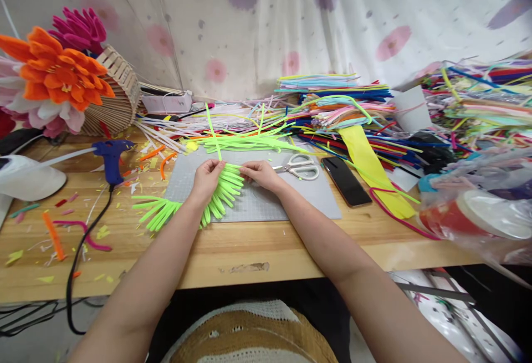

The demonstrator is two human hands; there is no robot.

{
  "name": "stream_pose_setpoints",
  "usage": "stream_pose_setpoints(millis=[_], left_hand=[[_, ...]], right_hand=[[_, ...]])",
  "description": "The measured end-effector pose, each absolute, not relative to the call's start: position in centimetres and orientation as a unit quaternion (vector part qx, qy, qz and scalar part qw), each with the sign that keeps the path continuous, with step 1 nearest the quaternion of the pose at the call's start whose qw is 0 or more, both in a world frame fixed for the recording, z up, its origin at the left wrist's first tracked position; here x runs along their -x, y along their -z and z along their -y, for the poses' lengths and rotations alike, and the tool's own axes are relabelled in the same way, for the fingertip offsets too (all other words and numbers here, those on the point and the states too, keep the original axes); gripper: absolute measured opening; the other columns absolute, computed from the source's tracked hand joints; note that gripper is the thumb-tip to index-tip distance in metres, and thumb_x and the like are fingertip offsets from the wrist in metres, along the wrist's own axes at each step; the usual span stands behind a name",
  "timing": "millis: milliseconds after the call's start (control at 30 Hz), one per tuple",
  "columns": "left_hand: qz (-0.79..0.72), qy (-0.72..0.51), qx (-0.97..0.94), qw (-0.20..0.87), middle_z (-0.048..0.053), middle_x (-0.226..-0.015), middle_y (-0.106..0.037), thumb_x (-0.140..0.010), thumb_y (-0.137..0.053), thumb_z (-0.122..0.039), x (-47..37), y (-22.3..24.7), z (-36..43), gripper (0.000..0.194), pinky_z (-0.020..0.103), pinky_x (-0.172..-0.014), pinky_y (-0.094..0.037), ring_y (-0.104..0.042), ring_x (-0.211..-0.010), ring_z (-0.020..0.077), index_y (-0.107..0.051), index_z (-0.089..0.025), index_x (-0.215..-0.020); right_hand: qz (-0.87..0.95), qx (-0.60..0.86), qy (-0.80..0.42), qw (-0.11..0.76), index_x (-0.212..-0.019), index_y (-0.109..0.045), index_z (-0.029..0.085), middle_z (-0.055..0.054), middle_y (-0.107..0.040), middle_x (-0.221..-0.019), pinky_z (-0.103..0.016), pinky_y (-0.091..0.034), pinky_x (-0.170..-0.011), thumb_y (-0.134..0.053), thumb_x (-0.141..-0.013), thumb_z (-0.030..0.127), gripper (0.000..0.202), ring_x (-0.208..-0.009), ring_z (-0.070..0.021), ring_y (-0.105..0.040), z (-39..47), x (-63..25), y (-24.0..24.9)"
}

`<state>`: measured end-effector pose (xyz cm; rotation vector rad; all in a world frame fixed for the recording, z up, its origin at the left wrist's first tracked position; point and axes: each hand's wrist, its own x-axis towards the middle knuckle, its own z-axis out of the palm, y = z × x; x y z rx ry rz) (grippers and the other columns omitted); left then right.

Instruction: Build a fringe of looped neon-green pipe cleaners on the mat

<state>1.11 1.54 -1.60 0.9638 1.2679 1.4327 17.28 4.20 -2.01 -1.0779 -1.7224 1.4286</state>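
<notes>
A fringe of bright green pipe cleaners (224, 194), many short loops side by side, hangs between my hands over a grey cutting mat (270, 210). The fingers of my left hand (206, 181) are closed in a pinch on its upper edge, where one long green stem sticks straight up. At the right end of that edge, my right hand (261, 174) pinches the fringe between thumb and fingers. Part of the fringe spreads out on the table left of my left wrist. Just beyond my right hand, white-handled scissors (303, 167) lie on the mat.
Loose green pipe cleaners (249, 142) lie behind the mat. A blue glue gun (112, 160) stands at left, near a basket (120, 88) of fuzzy flowers. On the right are a phone (346, 181), a yellow strip (376, 172) and piled coloured stems (344, 105).
</notes>
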Motion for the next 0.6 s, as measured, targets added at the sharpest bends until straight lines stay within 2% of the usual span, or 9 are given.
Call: stream_pose_setpoints(millis=[100,267,467,600], left_hand=[[-0.521,-0.593,-0.396,0.469,-0.003,-0.059,-0.056,-0.054,-0.069,-0.037,-0.9,1.6,-1.7,0.027,0.021,-0.054,-0.038,-0.047,-0.053,0.0079,-0.057,-0.015,-0.064],[-0.537,-0.584,-0.429,0.432,-0.002,-0.062,-0.056,-0.06,-0.065,-0.036,-1.0,1.7,-1.7,0.023,0.022,-0.056,-0.038,-0.048,-0.055,0.0092,-0.057,-0.015,-0.065],[-0.584,-0.548,-0.514,0.309,-0.002,-0.063,-0.053,-0.071,-0.055,-0.034,-1.0,1.7,-1.5,0.017,0.022,-0.058,-0.037,-0.048,-0.058,0.0103,-0.052,-0.018,-0.068],[-0.605,-0.498,-0.568,0.251,-0.002,-0.069,-0.054,-0.078,-0.047,-0.035,-1.1,1.4,-1.3,0.017,0.022,-0.058,-0.036,-0.05,-0.057,0.0104,-0.049,-0.019,-0.074]], right_hand=[[0.659,0.418,-0.52,0.348,-0.081,-0.063,0.014,0.0,-0.057,-0.061,-0.021,-0.037,-0.052,-0.04,-0.077,0.055,0.047,-0.05,-0.0081,-0.045,-4.4,-17.3,2.0],[0.718,0.418,-0.428,0.356,-0.076,-0.065,0.013,0.0,-0.06,-0.069,-0.021,-0.037,-0.063,-0.048,-0.076,0.045,0.036,-0.065,-0.0105,-0.05,-4.4,-17.2,2.4],[0.753,0.44,-0.38,0.309,-0.071,-0.062,0.014,0.002,-0.053,-0.059,-0.02,-0.031,-0.055,-0.048,-0.077,0.043,0.033,-0.057,-0.0084,-0.042,-4.0,-16.6,2.2],[0.742,0.487,-0.342,0.309,-0.068,-0.061,0.015,0.002,-0.051,-0.056,-0.021,-0.028,-0.053,-0.049,-0.076,0.041,0.03,-0.054,-0.008,-0.04,-3.9,-16.2,2.1]])
